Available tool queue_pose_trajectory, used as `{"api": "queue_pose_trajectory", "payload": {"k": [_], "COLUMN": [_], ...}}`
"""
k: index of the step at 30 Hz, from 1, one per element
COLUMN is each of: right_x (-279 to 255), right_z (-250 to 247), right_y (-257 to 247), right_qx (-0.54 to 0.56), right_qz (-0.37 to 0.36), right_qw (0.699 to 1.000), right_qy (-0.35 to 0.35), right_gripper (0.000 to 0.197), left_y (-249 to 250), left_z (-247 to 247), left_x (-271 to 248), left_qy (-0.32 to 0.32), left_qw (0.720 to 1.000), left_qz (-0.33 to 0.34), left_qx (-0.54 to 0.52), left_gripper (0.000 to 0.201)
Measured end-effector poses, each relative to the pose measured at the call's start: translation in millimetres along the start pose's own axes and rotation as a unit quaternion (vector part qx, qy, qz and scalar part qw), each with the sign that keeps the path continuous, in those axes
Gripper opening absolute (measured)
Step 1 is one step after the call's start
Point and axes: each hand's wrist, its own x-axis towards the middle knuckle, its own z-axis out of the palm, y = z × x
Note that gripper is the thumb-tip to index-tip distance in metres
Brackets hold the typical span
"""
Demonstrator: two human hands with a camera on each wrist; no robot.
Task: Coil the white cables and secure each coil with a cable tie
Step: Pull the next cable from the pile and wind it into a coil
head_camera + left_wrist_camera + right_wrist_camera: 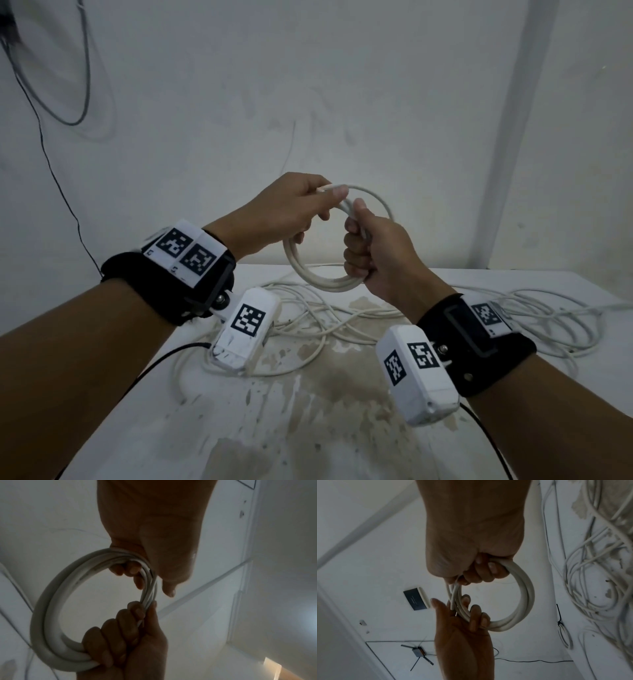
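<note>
A coil of white cable (320, 279) of several loops hangs in the air above the table, held between both hands. My left hand (317, 202) grips its upper left arc, the thumb pressing a cable end on top. My right hand (358, 240) is a fist around the coil's right side. In the left wrist view, my left hand's fingers (132, 569) curl through the coil (46, 615) and the right hand (126, 635) clasps it below. The right wrist view has my right hand (481, 570) wrapped round the coil (528, 597), with the left hand (471, 618) pinching the strands beneath.
More loose white cable (308, 318) lies tangled on the stained white table (342, 428), spreading to the right (555, 318). The table's far edge meets a pale wall. A thin black wire (51, 164) hangs down that wall at the left.
</note>
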Motion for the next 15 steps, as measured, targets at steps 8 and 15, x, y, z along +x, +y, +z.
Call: {"api": "queue_pose_trajectory", "payload": {"k": [8,15], "right_x": [-4,6], "right_z": [-1,-16], "right_y": [0,-2], "right_qx": [0.072,0.299], "right_qz": [-0.007,-0.019], "right_qw": [0.997,0.949], "right_qy": [-0.036,0.102], "right_gripper": [0.054,0.035], "left_y": [-11,-13], "left_z": [9,4], "left_x": [6,4], "left_qy": [0.133,0.198], "left_qw": [0.989,0.969], "left_qz": [0.024,0.0], "left_qx": [-0.051,-0.146], "left_gripper": [0.036,0.035]}}
